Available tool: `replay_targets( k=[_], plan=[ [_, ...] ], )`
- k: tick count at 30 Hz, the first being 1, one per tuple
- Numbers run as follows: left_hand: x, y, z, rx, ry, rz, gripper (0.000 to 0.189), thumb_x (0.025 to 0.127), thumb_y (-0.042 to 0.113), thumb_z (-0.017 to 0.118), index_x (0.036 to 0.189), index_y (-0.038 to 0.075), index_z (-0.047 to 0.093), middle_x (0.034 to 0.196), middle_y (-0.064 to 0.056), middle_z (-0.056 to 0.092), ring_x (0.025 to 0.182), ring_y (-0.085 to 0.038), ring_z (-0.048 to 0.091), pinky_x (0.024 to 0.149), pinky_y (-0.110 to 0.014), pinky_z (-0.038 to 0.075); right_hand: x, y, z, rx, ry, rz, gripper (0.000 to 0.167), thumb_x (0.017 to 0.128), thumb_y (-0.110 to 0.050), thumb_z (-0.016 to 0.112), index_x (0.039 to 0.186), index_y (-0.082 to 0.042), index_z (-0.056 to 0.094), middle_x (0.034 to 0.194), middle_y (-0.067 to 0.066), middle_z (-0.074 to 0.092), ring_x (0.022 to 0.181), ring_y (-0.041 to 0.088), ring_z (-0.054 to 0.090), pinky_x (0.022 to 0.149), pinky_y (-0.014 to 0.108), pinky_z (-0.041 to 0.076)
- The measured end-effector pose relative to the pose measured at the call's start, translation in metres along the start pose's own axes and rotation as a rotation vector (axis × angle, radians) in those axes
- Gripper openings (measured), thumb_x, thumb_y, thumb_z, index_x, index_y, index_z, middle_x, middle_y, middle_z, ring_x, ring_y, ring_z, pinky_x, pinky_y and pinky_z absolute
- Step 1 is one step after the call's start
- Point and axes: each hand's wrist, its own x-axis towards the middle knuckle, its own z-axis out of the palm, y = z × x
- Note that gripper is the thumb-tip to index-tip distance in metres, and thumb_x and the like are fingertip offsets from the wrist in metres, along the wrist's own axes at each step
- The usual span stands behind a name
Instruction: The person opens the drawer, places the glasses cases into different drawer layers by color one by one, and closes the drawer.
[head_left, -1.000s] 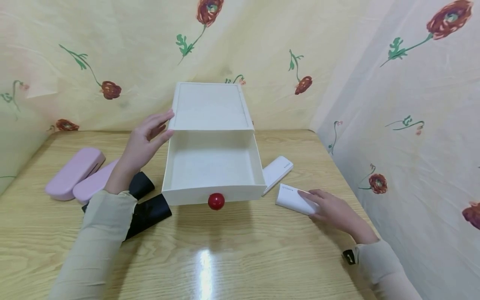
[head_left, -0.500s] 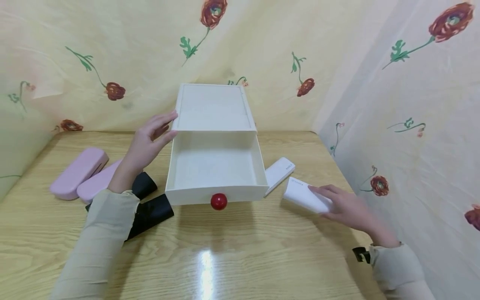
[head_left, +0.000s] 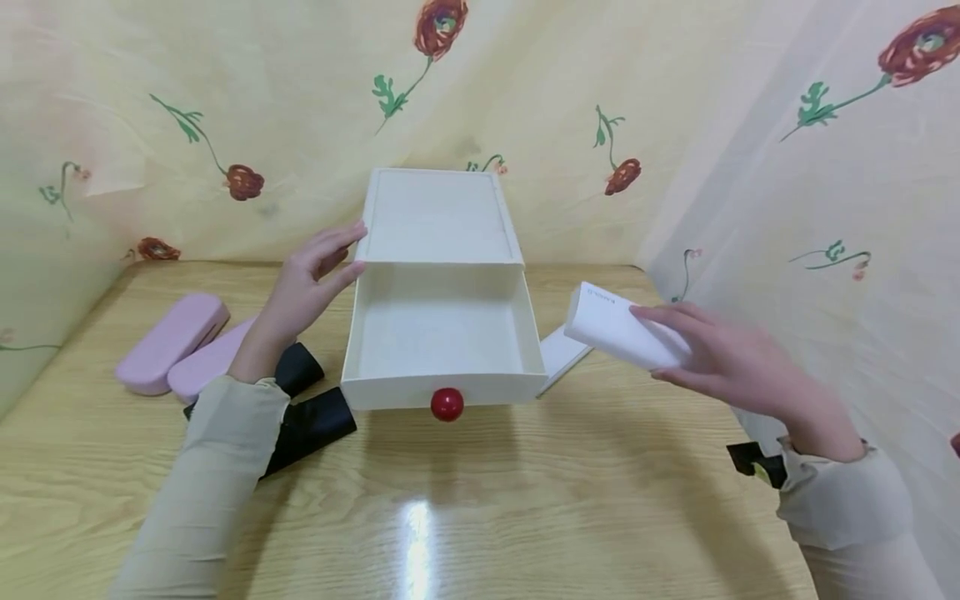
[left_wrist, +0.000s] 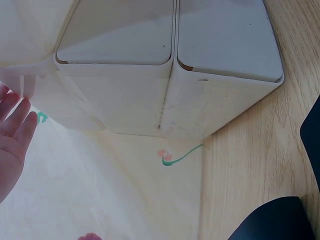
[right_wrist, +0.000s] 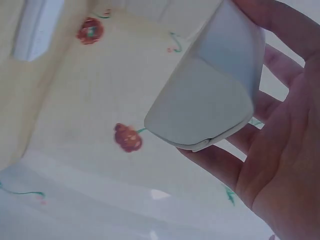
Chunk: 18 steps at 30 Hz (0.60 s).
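Note:
A white drawer box (head_left: 442,217) stands at the back middle of the table, its top drawer (head_left: 397,392) pulled out, with a red knob (head_left: 447,404) on the front. Inside, the drawer holds nothing visible. My left hand (head_left: 296,292) touches the box's left side with fairly straight fingers, also visible in the left wrist view. Held off the table to the right of the drawer is a white glasses case (head_left: 622,327), gripped by my right hand (head_left: 742,362) between thumb and fingers. In the right wrist view, the case's closed end (right_wrist: 200,107) faces the camera.
Another white glasses case (head_left: 558,358) lies on the table by the drawer's right side, partly hidden. At left lie two pink glasses cases (head_left: 172,343) and black cases (head_left: 318,425), partly covered by my left arm. Flower-patterned cloth (head_left: 300,125) hangs behind and to the right.
My right hand has lifted the white glasses case off the table, up and slightly toward the drawer. The left hand stays at the box's side. The head view has shifted slightly.

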Motion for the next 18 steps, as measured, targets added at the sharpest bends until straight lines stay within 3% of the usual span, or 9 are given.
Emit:
replay_targets(
  k=[8, 13, 18],
  plan=[
    [0.0, -0.001, 0.0, -0.004, 0.008, 0.01, 0.044, 0.096, 0.01, 0.06, 0.139, 0.008, 0.053, 0.147, -0.009, 0.048, 0.135, -0.016, 0.044, 0.112, -0.022, 0.038, 0.032, -0.02, -0.028, 0.027, 0.027, 0.038, 0.078, 0.072, -0.016, 0.085, 0.141, -0.029, 0.05, 0.124, -0.003, 0.06, 0.085, 0.011, 0.054, 0.064, 0.029, 0.047],
    [0.0, -0.001, -0.001, -0.003, 0.006, 0.004, 0.044, 0.096, 0.011, 0.061, 0.139, 0.009, 0.053, 0.147, -0.008, 0.048, 0.135, -0.016, 0.045, 0.112, -0.023, 0.038, 0.054, -0.034, -0.032, 0.048, 0.006, 0.028, 0.071, 0.076, -0.023, 0.082, 0.139, -0.032, 0.051, 0.125, -0.007, 0.061, 0.09, 0.01, 0.057, 0.072, 0.034, 0.049],
    [0.001, -0.002, 0.0, -0.007, 0.001, 0.003, 0.045, 0.096, 0.011, 0.06, 0.139, 0.008, 0.052, 0.148, -0.009, 0.047, 0.136, -0.017, 0.045, 0.113, -0.027, 0.038, 0.076, -0.046, -0.031, 0.08, -0.01, -0.034, 0.066, 0.08, -0.023, 0.079, 0.139, -0.03, 0.051, 0.125, -0.006, 0.063, 0.096, 0.012, 0.059, 0.077, 0.037, 0.05]
  ],
)
